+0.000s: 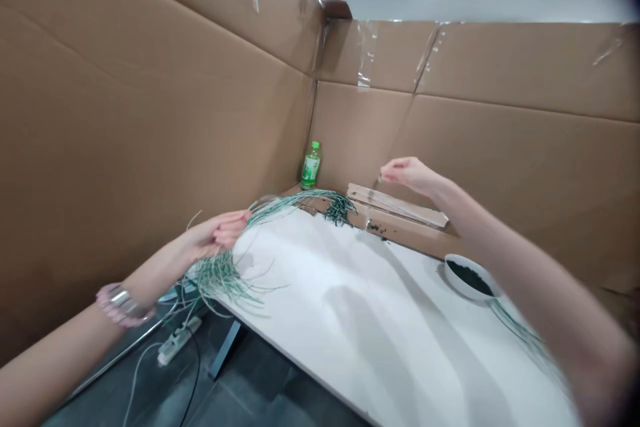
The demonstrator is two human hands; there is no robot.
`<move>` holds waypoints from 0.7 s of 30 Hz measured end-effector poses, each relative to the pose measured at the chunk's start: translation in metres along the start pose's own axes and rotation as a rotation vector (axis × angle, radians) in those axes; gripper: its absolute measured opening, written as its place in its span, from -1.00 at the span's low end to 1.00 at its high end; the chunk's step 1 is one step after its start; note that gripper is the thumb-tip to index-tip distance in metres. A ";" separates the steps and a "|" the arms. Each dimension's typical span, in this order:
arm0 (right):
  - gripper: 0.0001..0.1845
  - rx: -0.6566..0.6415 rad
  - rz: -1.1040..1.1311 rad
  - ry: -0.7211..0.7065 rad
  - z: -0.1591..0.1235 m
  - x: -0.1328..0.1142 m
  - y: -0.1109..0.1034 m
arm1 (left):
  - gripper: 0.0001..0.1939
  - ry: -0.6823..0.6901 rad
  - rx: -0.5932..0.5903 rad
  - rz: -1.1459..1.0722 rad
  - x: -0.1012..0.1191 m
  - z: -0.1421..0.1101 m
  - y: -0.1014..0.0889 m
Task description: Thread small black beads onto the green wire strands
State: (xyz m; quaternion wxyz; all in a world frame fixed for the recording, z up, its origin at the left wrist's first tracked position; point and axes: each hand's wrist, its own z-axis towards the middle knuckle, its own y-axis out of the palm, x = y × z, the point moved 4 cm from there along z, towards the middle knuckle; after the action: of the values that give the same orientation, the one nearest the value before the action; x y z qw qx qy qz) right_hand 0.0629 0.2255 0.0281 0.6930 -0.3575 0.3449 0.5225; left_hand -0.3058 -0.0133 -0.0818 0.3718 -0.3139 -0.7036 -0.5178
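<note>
My left hand (220, 232) is closed round a bundle of thin green-and-white strands (280, 205) at the left edge of the white table (350, 320). The strands fan out below the hand and arch away to dark green tips near the cardboard wall. My right hand (407, 173) is raised above the back of the table with its fingertips pinched together; a thin strand seems to run from it, but it is too fine to make out. A pink beaded bracelet and a watch sit on my left wrist.
Tall cardboard walls (150, 133) enclose the table on the left and back. A green bottle (311, 165) stands in the corner. Folded cardboard strips (400, 208) lie along the back wall. A white bowl of dark material (469, 276) sits at the right. A power strip (179, 340) lies on the floor.
</note>
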 end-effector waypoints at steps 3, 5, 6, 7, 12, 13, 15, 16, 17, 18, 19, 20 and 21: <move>-0.71 0.009 -0.008 0.066 0.028 0.011 0.058 | -0.72 -0.004 0.101 -0.043 -0.006 0.055 -0.004; -0.65 0.018 -0.030 0.096 0.020 0.035 0.089 | -0.84 -0.015 0.183 -0.016 -0.015 0.084 -0.007; -0.64 -0.001 -0.049 0.113 0.010 0.050 0.101 | -0.83 -0.025 0.210 0.012 -0.021 0.095 -0.009; -0.64 -0.024 -0.076 0.131 -0.003 0.067 0.111 | -0.75 -0.033 0.234 0.047 -0.027 0.104 -0.011; -0.69 -0.174 -0.272 0.157 -0.051 0.133 0.123 | -0.68 -0.040 0.315 0.300 -0.044 0.119 -0.023; -0.70 -0.200 -0.322 0.148 -0.053 0.137 0.120 | -0.67 -0.027 0.336 0.360 -0.042 0.118 -0.026; -0.70 -0.238 -0.424 0.119 -0.051 0.136 0.108 | -0.59 0.022 0.389 0.487 -0.035 0.114 -0.030; -0.70 -0.250 -0.475 0.100 -0.050 0.133 0.100 | -0.52 0.058 0.418 0.553 -0.031 0.112 -0.031; -0.68 -0.257 -0.524 0.080 -0.049 0.127 0.089 | -0.45 0.104 0.442 0.619 -0.026 0.108 -0.029; -0.68 -0.261 -0.571 0.058 -0.049 0.120 0.077 | -0.39 0.154 0.454 0.680 -0.021 0.104 -0.025; -0.68 -0.262 -0.617 0.034 -0.051 0.112 0.061 | -0.35 0.202 0.452 0.728 -0.018 0.100 -0.018; -0.69 -0.264 -0.665 0.013 -0.054 0.104 0.044 | -0.33 0.257 0.431 0.783 -0.015 0.095 -0.008; -0.69 -0.264 -0.716 -0.003 -0.059 0.095 0.023 | -0.33 0.328 0.386 0.856 -0.014 0.090 0.005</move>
State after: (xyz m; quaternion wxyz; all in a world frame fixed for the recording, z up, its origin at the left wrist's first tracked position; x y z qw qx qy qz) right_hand 0.0549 0.2254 -0.0859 0.7802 -0.5408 0.1270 0.2877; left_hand -0.3117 0.0737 -0.1083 0.7082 -0.4146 -0.5268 -0.2214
